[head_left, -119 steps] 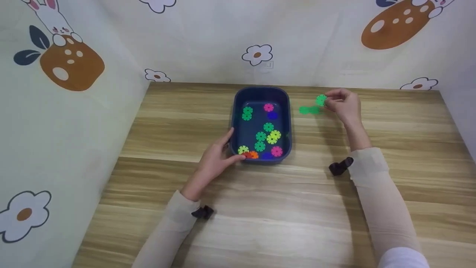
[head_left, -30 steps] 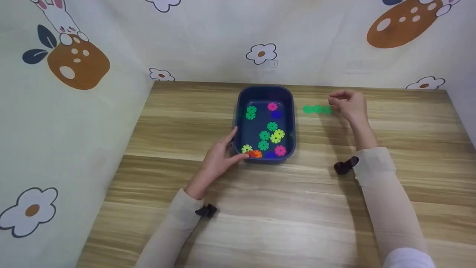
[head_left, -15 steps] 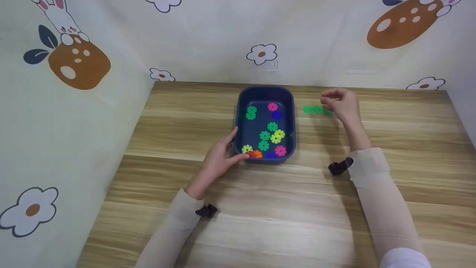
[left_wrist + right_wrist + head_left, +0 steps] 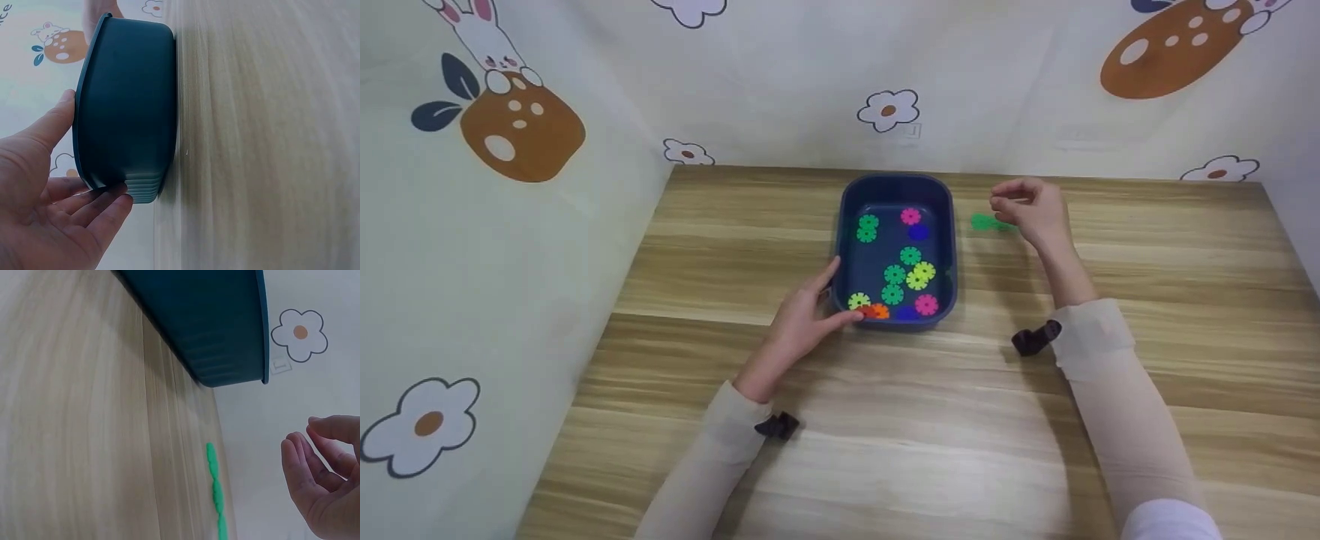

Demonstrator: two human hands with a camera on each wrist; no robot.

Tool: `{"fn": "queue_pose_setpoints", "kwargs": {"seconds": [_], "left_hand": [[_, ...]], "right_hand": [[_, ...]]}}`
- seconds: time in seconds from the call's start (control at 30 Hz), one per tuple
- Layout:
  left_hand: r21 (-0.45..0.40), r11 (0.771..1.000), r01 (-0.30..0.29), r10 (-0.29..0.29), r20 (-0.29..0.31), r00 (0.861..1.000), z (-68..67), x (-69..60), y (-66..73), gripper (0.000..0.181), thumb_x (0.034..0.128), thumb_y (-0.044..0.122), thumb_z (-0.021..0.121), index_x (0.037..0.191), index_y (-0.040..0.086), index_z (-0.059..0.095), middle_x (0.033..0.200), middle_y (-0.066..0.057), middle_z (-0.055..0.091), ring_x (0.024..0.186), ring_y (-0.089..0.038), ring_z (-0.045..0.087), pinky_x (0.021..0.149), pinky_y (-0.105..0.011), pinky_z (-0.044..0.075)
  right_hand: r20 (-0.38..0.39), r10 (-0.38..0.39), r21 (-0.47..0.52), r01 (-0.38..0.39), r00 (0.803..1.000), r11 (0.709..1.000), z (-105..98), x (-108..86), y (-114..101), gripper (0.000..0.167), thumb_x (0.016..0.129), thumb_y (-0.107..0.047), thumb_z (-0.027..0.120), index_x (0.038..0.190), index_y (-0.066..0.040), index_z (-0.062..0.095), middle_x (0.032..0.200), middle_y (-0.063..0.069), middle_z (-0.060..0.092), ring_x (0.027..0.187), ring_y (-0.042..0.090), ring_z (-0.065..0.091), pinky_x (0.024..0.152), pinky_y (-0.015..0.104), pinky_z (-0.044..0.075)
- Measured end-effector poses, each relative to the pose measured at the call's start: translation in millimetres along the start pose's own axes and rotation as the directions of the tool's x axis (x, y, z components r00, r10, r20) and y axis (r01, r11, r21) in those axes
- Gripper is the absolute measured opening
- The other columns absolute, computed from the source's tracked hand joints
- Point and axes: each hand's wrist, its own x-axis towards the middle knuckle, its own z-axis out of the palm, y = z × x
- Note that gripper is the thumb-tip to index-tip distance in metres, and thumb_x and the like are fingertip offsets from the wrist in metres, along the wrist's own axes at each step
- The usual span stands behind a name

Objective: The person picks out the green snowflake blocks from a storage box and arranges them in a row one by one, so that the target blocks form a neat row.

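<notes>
My left hand (image 4: 795, 322) grips the near left corner of a dark blue plastic tub (image 4: 844, 195); in the left wrist view the thumb lies at the rim and fingers curl under it. Inside the tub are several notched, flower-shaped plastic discs, among them a pink disc (image 4: 910, 217), a yellow disc (image 4: 917, 280), a green disc (image 4: 910, 256) and an orange disc (image 4: 880, 310). To the tub's right, a row of green discs (image 4: 982, 222) lies on the table, partly hidden. Above that row hovers my right hand (image 4: 1039, 214), fingers loosely bent, holding nothing; the right wrist view shows thumb and fingertips apart.
The wood-grain table (image 4: 930, 420) meets a printed cloth wall (image 4: 780, 90) just behind the tub. Another cloth wall (image 4: 510, 270) rises along the left side. A small black camera (image 4: 1036, 337) sits at the right wrist and another camera (image 4: 778, 426) at the left.
Four seconds ago my right hand pinched a green disc; that disc then lay at the right end of the green row. The emptied hand has since moved left toward the tub. My left hand stays put.
</notes>
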Motion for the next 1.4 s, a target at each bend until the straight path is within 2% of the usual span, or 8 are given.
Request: {"fn": "queue_pose_setpoints", "kwargs": {"seconds": [0.27, 0.43, 0.6, 1.0, 1.27, 1.4], "left_hand": [[0.015, 1.000, -0.010, 0.010, 0.002, 1.000, -0.6, 0.5, 0.5, 0.090, 0.0836, 0.034, 0.080, 0.157, 0.014, 0.032, 0.159, -0.019, 0.035, 0.145, -0.033, 0.040, 0.120, -0.045, 0.035], [0.009, 1.000, -0.022, 0.022, 0.002, 1.000, -0.7, 1.1, 1.6, 0.090, 0.0838, 0.033, 0.080, 0.157, 0.013, 0.032, 0.158, -0.019, 0.038, 0.142, -0.032, 0.045, 0.117, -0.042, 0.041], [0.001, 1.000, -0.022, 0.022, 0.006, 1.000, -0.2, 1.4, 1.7, 0.089, 0.0843, 0.031, 0.080, 0.157, 0.012, 0.032, 0.157, -0.021, 0.038, 0.141, -0.032, 0.047, 0.114, -0.041, 0.044], [-0.003, 1.000, 0.005, -0.005, 0.010, 1.000, -0.2, 0.8, 1.3, 0.089, 0.0840, 0.032, 0.080, 0.157, 0.015, 0.032, 0.159, -0.018, 0.037, 0.143, -0.031, 0.043, 0.117, -0.042, 0.039], [-0.004, 1.000, -0.004, 0.004, 0.004, 1.000, -0.1, 0.8, -0.5, 0.089, 0.0839, 0.033, 0.080, 0.157, 0.014, 0.032, 0.158, -0.018, 0.038, 0.144, -0.031, 0.043, 0.117, -0.042, 0.039], [-0.003, 0.999, -0.035, 0.034, -0.002, 0.999, 0.7, 1.0, -2.1, 0.088, 0.0842, 0.033, 0.080, 0.156, 0.012, 0.033, 0.157, -0.020, 0.039, 0.143, -0.032, 0.044, 0.116, -0.042, 0.041]], "right_hand": [[0.031, -0.030, 0.017, 0.029, 0.999, 0.999, 8, -1.1, -5, 0.024, 0.093, -0.004, 0.066, 0.113, 0.010, 0.065, 0.083, -0.011, 0.065, 0.076, -0.003, 0.067, 0.071, 0.012, 0.058], [0.035, -0.055, 0.034, 0.054, 0.998, 0.998, 16, -2.9, -8, 0.025, 0.092, -0.004, 0.068, 0.112, 0.011, 0.065, 0.083, -0.010, 0.066, 0.076, 0.000, 0.069, 0.071, 0.014, 0.059], [0.043, -0.074, 0.009, 0.074, 0.996, 0.997, 22, -5.6, -9, 0.024, 0.092, -0.005, 0.068, 0.111, 0.010, 0.066, 0.084, -0.011, 0.066, 0.076, -0.001, 0.068, 0.071, 0.014, 0.059], [0.075, -0.086, -0.049, 0.090, 0.993, 0.995, 41, -16.2, -19, 0.023, 0.092, -0.005, 0.068, 0.112, 0.008, 0.067, 0.090, -0.008, 0.065, 0.079, 0.000, 0.068, 0.075, 0.016, 0.060], [0.141, -0.107, -0.075, 0.118, 0.984, 0.990, 57, -25.2, -24, 0.023, 0.092, -0.006, 0.069, 0.110, 0.007, 0.068, 0.096, 0.003, 0.068, 0.079, 0.002, 0.068, 0.073, 0.015, 0.059], [0.193, -0.105, -0.099, 0.126, 0.976, 0.987, 67, -28.9, -25, 0.023, 0.092, -0.007, 0.070, 0.110, 0.006, 0.069, 0.103, 0.014, 0.070, 0.078, 0.000, 0.066, 0.073, 0.014, 0.058]]}}
